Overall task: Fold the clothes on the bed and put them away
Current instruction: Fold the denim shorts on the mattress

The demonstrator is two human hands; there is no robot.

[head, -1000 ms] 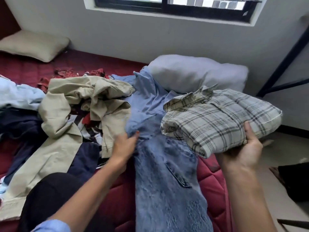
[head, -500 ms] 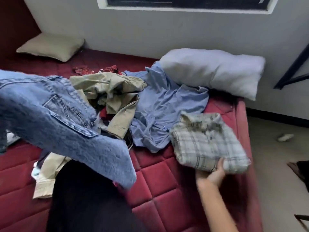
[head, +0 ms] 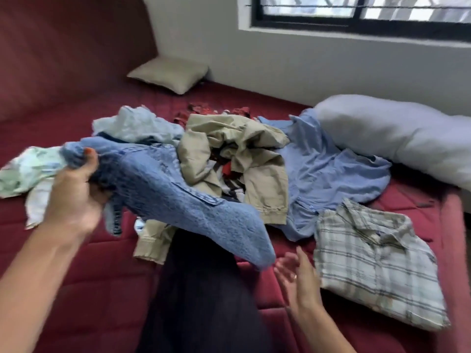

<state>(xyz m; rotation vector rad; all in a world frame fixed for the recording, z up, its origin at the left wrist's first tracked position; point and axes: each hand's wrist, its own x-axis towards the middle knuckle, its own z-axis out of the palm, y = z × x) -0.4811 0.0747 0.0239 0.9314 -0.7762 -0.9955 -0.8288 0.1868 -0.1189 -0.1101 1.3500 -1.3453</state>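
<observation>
Mostly red quilted bed (head: 107, 289) under window (head: 356, 19)

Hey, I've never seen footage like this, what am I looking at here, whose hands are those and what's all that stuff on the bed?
There is no machine here. A camera worn on a person's head looks down at their own two hands. The left hand grips a pair of blue jeans, lifted above the red bed. The right hand is open, holding nothing, its fingers just left of a folded plaid shirt lying on the bed. Behind lie unfolded clothes: a khaki garment, a light blue shirt and others. A white pillow sits at the right, a small beige pillow further back.
</observation>
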